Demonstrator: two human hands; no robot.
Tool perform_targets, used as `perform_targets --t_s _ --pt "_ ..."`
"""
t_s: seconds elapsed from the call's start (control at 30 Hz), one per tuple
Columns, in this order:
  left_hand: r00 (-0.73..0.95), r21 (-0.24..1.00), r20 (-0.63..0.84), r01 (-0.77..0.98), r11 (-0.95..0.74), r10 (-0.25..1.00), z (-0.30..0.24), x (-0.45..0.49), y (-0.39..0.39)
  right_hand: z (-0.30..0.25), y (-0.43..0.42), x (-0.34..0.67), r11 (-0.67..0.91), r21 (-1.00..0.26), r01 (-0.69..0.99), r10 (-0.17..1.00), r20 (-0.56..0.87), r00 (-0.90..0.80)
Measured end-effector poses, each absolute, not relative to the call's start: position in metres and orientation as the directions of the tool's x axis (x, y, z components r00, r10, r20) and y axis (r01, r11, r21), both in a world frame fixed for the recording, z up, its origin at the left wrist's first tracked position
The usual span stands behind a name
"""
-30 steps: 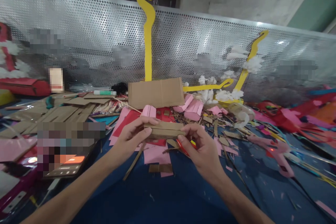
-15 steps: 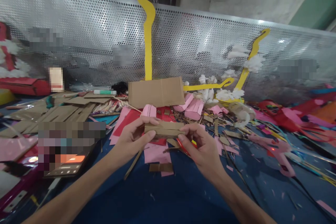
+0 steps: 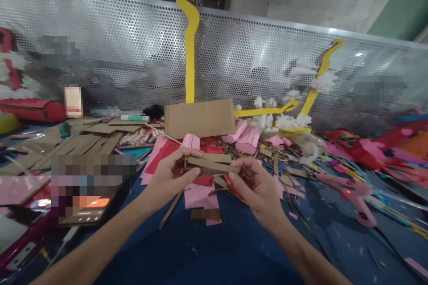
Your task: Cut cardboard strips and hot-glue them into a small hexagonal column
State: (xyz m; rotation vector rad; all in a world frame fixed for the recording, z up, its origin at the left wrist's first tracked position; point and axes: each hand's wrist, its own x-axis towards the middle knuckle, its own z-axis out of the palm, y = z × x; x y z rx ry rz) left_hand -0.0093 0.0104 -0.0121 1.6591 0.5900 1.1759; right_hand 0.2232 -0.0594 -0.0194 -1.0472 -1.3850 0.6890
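Observation:
Between my two hands is a small folded piece of cardboard (image 3: 212, 165), long and narrow, with a gap showing along its folds. My left hand (image 3: 175, 170) pinches its left end between thumb and fingers. Its right end is gripped the same way by my right hand (image 3: 256, 182). Something with a red handle (image 3: 236, 188) shows beside my right thumb; its kind is partly hidden. Under the hands lie pink paper (image 3: 200, 197), red sheets (image 3: 162, 158) and a brown cardboard scrap (image 3: 205, 214). Small pink paper boxes (image 3: 248, 139) lie just beyond.
A cardboard box (image 3: 200, 118) with a yellow hook-topped post (image 3: 189, 67) stands ahead, before a perforated metal panel (image 3: 127, 53). On the right lies a pink glue gun (image 3: 357, 196) with its cord. Cardboard strips (image 3: 73, 149) and a lit phone (image 3: 90, 211) are at left.
The cardboard piece has tilted in my hands, and the gap between its folds looks wider. Both hands keep their hold in nearly the same place.

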Motion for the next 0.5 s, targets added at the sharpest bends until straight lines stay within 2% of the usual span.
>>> perform_targets --t_s 0.13,0.33,0.5 --pt "0.399 0.927 0.366 -0.077 -0.367 0.841 -0.010 -0.010 0.010 -0.017 -0.056 0.225 0.394 -0.918 -0.042 0.904 0.379 0.197" --pt "0.452 0.943 0.308 -0.030 -0.331 0.837 -0.014 -0.011 0.011 -0.011 -0.052 0.233 0.372 -0.866 -0.335 0.913 0.276 0.301" --pt "0.490 0.929 0.342 -0.047 -0.368 0.802 -0.021 -0.011 0.013 -0.008 -0.054 0.232 0.307 -0.856 -0.417 0.943 0.216 0.252"
